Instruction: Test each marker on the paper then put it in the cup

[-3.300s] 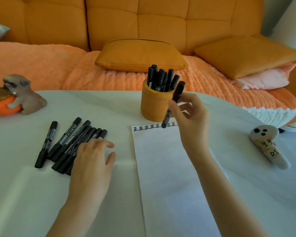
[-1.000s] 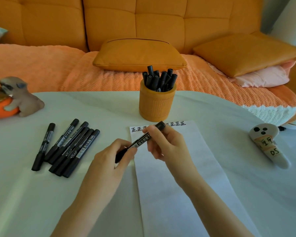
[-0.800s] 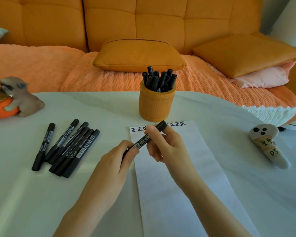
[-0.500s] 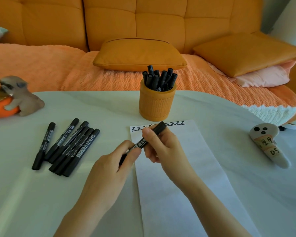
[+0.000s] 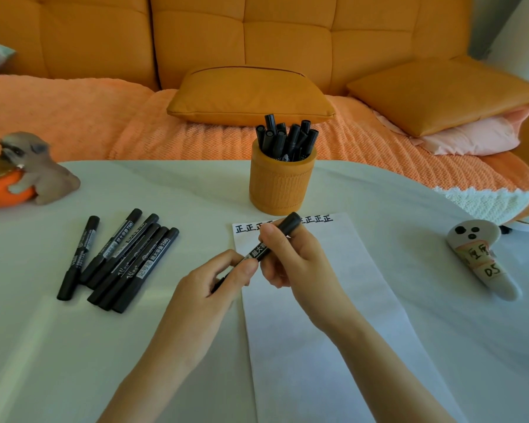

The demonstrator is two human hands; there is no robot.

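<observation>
A black marker [image 5: 283, 230] lies slanted between both hands above the top left of the white paper [image 5: 312, 300]. My right hand [image 5: 290, 257] grips its upper barrel. My left hand [image 5: 214, 288] pinches its lower end, which its fingers hide. A row of black written characters runs along the paper's top edge. The orange cup [image 5: 280, 183] behind the paper holds several black markers [image 5: 287, 138]. More loose black markers [image 5: 126, 257] lie in a bunch on the table to the left.
A white round table [image 5: 74, 346] carries everything. An animal figurine with an orange bowl [image 5: 28, 172] stands at the far left. A white ghost-like toy [image 5: 483, 254] lies at the right. An orange sofa with cushions [image 5: 251, 96] sits behind the table.
Earlier my right hand held a marker by the cup and my left lay on the loose markers. Now both hands hold one marker over the paper; in the last second they barely shifted.
</observation>
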